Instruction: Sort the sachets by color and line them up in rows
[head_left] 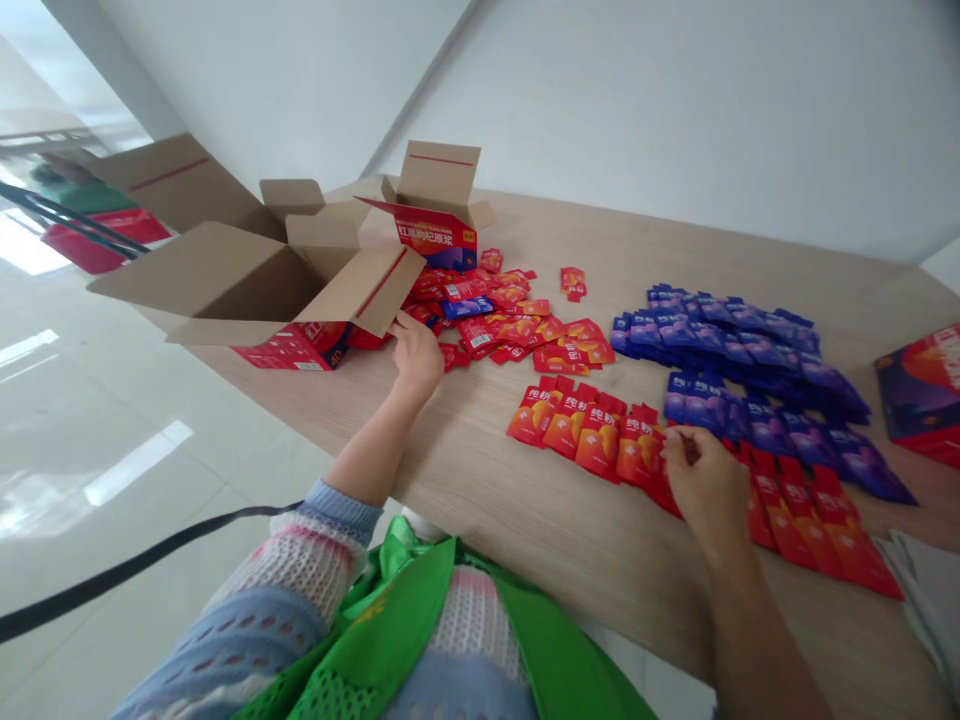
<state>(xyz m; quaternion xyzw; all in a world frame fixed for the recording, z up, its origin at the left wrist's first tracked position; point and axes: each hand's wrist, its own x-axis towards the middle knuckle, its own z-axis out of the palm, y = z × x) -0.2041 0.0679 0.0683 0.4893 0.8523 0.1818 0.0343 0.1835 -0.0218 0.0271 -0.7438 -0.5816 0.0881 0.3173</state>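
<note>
Red sachets (598, 435) lie overlapped in a row on the bench (465, 455); the right hand (709, 490) curls its fingers there, pinch unclear. Left hand (417, 358) nears the carton flap (371, 290), hold unclear. Light touches should keep overlaps even.

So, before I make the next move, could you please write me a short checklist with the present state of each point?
1. Left hand free: cannot tell; its fingertips are partly hidden beside the flap of the near carton.
2. Right hand free: cannot tell; it is at the row of red sachets, and its fingers hide what may be between them.
3. Near carton open: ok, flaps spread.
4. Loose pile all red: not ok, a blue sachet lies among the red ones.
5. Every red sachet in pile or row: not ok, a lone red sachet lies apart.
</note>
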